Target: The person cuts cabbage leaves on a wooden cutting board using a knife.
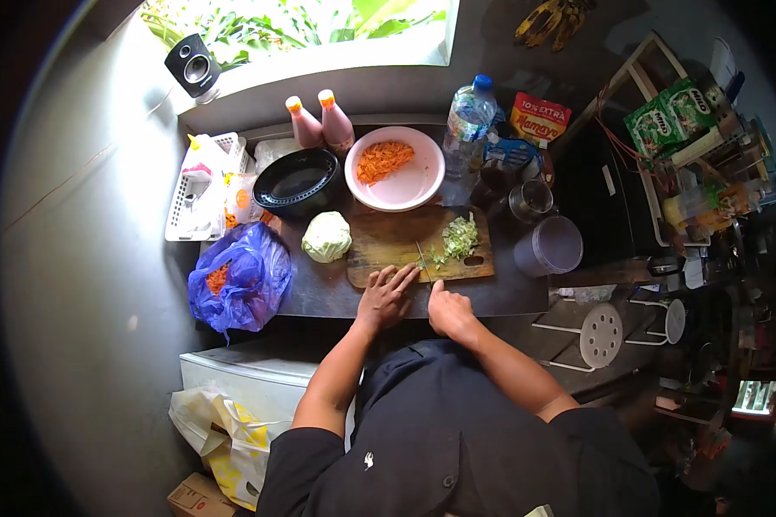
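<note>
A wooden cutting board point(388, 231) lies on the dark table in front of me. My right hand point(450, 310) grips a knife point(425, 262) by its handle, the blade angled across the board's near edge. Beside the blade, my left hand point(386, 295) presses its fingers down on a small piece of cabbage, mostly hidden under the fingertips. Shredded cabbage point(460, 237) is heaped on the board's right side, with loose bits near the knife. A pale cabbage head point(327, 237) rests just left of the board.
Behind the board stand a pink bowl point(414, 183) with shredded carrot point(383, 162), a black bowl point(297, 183), two sauce bottles point(336, 129) and a water bottle point(469, 125). A blue plastic bag point(259, 271) sits left; a clear tub point(550, 247) and glass mug point(531, 200) stand right.
</note>
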Demonstrator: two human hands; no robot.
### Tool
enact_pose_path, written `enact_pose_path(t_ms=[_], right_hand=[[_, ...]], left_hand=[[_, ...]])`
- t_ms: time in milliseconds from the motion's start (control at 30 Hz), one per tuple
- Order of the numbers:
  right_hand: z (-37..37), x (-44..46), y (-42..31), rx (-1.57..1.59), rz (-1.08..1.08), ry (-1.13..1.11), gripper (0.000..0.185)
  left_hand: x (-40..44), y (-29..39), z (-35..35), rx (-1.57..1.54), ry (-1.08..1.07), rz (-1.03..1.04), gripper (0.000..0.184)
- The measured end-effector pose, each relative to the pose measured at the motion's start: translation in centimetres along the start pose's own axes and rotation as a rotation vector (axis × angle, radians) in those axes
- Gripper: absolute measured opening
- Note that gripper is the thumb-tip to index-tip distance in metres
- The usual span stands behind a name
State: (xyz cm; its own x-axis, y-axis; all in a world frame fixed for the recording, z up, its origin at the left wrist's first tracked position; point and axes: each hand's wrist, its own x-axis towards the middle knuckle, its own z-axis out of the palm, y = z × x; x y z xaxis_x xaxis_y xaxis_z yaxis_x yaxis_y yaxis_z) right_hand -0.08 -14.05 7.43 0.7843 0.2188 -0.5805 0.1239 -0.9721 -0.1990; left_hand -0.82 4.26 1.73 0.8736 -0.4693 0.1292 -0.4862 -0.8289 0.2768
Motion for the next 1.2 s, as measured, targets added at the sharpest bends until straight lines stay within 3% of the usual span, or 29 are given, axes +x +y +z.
enact_pose_path(t_ms=[100, 700, 900, 1067, 1200], right_hand=[[1.1, 0.7, 0.2, -0.063, -0.063, 0.087, 0.048], [-1.1, 1.1, -0.2, -0.037, -0.027, -0.046, 0.052], [0.5, 2.1, 0.1, -0.049, -0.054, 0.038, 0.040], [-1.6, 0.8, -0.2, -0.034, -0.026, -0.039, 0.042], [0.9, 1.2, 0.1, -0.027, -0.036, 0.034, 0.046]], left_hand=[[0.0, -0.1, 0.1, -0.024, 0.002, 0.000, 0.076], [0.1, -0.3, 0.2, -0.025, 0.000, 0.000, 0.076], [-0.1, -0.2, 0.3, -0.045, 0.006, 0.005, 0.076], [-0.2, -0.2, 0.5, -0.068, 0.028, 0.001, 0.079], [-0.2, 0.2, -0.1, -0.036, 0.031, 0.002, 0.076]])
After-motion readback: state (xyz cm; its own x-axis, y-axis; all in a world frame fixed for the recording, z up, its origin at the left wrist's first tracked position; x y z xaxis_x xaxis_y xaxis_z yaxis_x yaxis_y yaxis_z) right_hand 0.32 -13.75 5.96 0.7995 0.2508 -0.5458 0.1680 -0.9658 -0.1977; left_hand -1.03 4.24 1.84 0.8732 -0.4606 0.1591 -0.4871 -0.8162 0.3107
